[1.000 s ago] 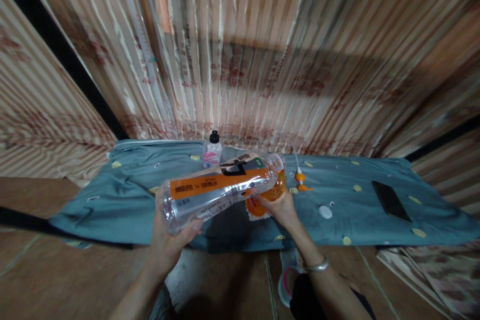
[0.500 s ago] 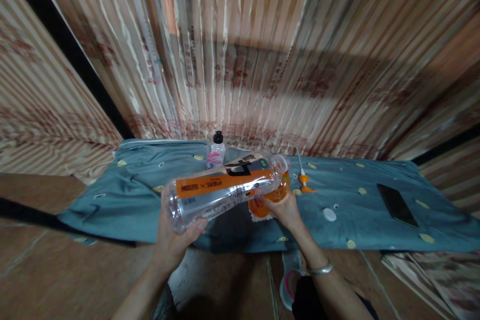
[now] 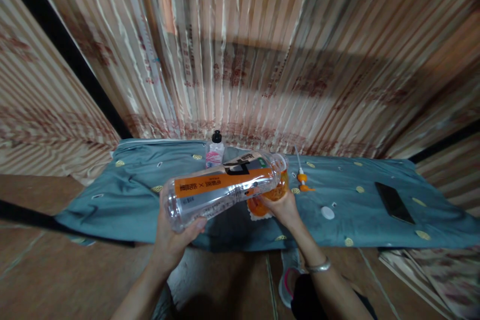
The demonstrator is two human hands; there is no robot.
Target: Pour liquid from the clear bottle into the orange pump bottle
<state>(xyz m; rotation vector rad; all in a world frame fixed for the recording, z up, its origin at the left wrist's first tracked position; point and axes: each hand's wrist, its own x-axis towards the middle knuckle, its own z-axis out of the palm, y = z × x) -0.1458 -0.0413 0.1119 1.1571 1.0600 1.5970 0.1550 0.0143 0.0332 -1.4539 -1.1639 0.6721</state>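
Note:
My left hand (image 3: 176,242) is wrapped round the base of a large clear plastic drink bottle (image 3: 225,182) with an orange, silver and black label. The bottle lies tilted, its neck pointing right over an orange bottle (image 3: 275,192). My right hand (image 3: 283,210) grips that orange bottle, which leans and is partly hidden behind the clear one. Whether liquid passes between the two mouths cannot be made out. An orange and white pump head (image 3: 303,180) with a thin tube and a white round cap (image 3: 327,212) lie to the right.
A small clear bottle with a black top (image 3: 215,150) stands behind the large bottle. Towards the right end of the teal cloth (image 3: 123,200) lies a black phone (image 3: 394,202). Striped curtains (image 3: 240,60) hang behind, and dark poles (image 3: 67,50) frame the sides.
Both hands keep hold of their bottles in nearly the same pose. The whole view has shifted very slightly.

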